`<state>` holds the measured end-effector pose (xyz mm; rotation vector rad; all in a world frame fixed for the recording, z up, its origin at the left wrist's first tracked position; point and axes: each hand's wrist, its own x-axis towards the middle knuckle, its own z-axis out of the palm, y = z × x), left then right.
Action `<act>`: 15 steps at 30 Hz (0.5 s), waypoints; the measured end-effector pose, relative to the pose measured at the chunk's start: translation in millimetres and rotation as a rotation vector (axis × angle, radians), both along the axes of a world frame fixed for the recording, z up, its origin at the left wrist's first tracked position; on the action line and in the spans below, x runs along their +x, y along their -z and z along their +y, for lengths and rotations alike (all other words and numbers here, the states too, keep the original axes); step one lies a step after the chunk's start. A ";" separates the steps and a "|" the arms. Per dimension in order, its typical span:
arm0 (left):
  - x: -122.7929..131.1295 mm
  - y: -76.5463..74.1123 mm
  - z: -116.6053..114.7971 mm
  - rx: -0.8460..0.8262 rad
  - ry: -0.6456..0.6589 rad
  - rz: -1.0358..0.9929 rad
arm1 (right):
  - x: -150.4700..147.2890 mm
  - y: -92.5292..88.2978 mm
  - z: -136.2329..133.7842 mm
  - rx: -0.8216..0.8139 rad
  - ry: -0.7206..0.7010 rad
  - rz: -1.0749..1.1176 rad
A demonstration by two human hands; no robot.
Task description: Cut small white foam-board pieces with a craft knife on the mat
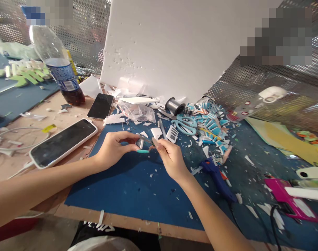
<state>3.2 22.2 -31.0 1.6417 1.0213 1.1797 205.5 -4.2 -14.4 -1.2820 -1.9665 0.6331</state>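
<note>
Over the blue mat, my left hand is closed in a pinch on a small white and dark piece. A teal strip shows just under it; whether the two are joined I cannot tell. My right hand faces it, thumb and fingers pinching a thin, dark, blade-like strip that points left to the small piece. The fingers hide most of this strip, so its kind is unclear. White scraps and a white slotted piece lie just beyond the hands.
Light-blue scissors, a wire spool and a heap of blue-white offcuts lie behind. A blue glue gun and pink tool are right. Two phones and a tilted-looking bottle stand left; a white foam board rises behind.
</note>
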 end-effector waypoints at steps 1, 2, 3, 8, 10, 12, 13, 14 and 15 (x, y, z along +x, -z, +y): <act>0.2 -0.6 -0.5 -0.016 0.001 -0.006 | -0.1 0.0 0.2 0.009 -0.008 -0.021; 0.4 -1.3 -1.0 -0.022 0.006 -0.014 | 0.0 0.2 0.3 0.014 -0.009 -0.042; 0.4 -2.1 -1.3 -0.025 0.014 -0.023 | 0.0 0.4 0.3 0.022 -0.005 -0.060; 0.3 -4.2 -2.0 -0.027 0.061 -0.035 | 0.3 -0.7 -0.3 0.019 0.010 -0.099; 0.1 -3.7 -1.7 -0.034 0.053 -0.028 | 0.1 -2.4 -0.5 0.006 -0.004 -0.097; -0.1 -3.1 -1.3 -0.048 0.043 -0.038 | -0.1 -3.9 -0.5 0.003 -0.014 -0.088; -0.1 -2.8 -1.1 -0.056 0.043 -0.044 | -0.2 -4.3 -0.4 0.004 -0.014 -0.085; -0.1 -2.7 -1.0 -0.062 0.046 -0.044 | -0.4 -4.4 -0.3 0.005 -0.012 -0.084; 0.0 -2.6 -1.0 -0.064 0.052 -0.040 | -0.6 -4.2 -0.2 0.004 -0.012 -0.086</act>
